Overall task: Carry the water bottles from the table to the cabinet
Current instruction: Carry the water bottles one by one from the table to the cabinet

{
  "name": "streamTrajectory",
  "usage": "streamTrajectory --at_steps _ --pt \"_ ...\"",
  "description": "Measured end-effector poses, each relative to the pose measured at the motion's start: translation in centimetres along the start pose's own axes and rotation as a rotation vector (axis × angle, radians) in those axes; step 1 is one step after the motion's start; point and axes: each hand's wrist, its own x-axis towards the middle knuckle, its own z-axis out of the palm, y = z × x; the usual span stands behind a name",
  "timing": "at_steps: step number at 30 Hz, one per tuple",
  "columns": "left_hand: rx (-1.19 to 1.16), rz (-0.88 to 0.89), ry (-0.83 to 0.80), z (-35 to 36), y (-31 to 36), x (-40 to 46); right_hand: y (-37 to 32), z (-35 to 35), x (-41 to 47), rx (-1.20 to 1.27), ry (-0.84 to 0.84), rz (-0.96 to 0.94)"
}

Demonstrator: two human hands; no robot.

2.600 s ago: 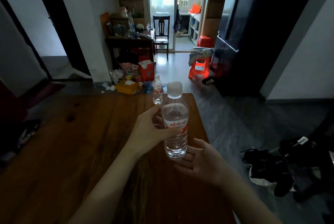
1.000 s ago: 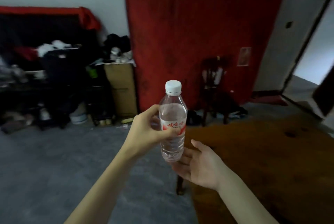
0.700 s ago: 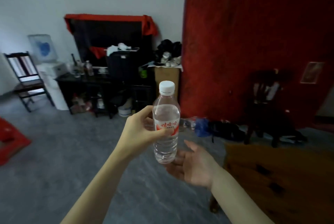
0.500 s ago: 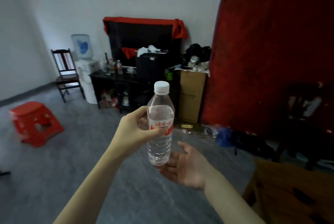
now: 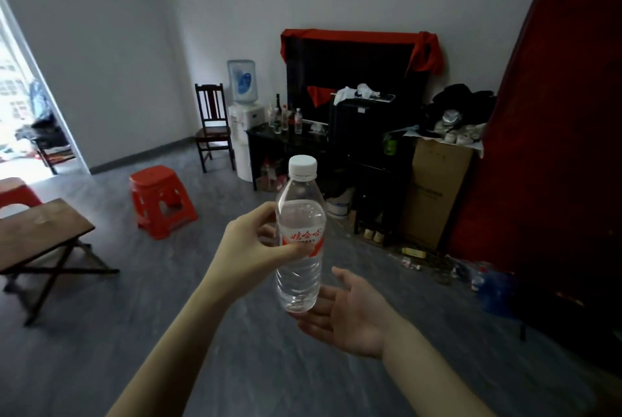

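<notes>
A clear water bottle [image 5: 300,238] with a white cap and a red label is held upright in mid-air in front of me. My left hand [image 5: 250,248] grips it around the label. My right hand [image 5: 350,310] is palm up with fingers spread, just under and beside the bottle's base; whether it touches the base is unclear. A low black cabinet [image 5: 286,150] stands at the far wall, with several bottles [image 5: 286,115] on its top.
A red plastic stool [image 5: 161,201] stands on the grey floor ahead to the left. A folding wooden table [image 5: 40,231] is at the left edge. A dark chair [image 5: 212,123], a water dispenser [image 5: 244,113], a cardboard box [image 5: 437,187] and a red mattress [image 5: 555,130] line the walls.
My view has swung left, away from the wooden table, across the red mattress to the black cabinet and stool. Both hands keep the same hold and pose around the bottle.
</notes>
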Motion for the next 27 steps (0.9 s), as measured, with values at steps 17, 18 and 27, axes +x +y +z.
streamTrajectory --at_steps 17,18,27 --pt "0.109 -0.038 0.094 0.9 -2.2 7.5 -7.4 -1.6 6.1 -0.093 -0.077 0.046" --pt "0.109 -0.044 0.099 0.7 -2.7 8.1 -7.9 -1.6 6.9 -0.093 -0.074 0.046" --pt "0.093 -0.017 0.122 -3.5 -7.6 16.3 -13.5 1.4 15.9 -0.131 -0.068 0.035"
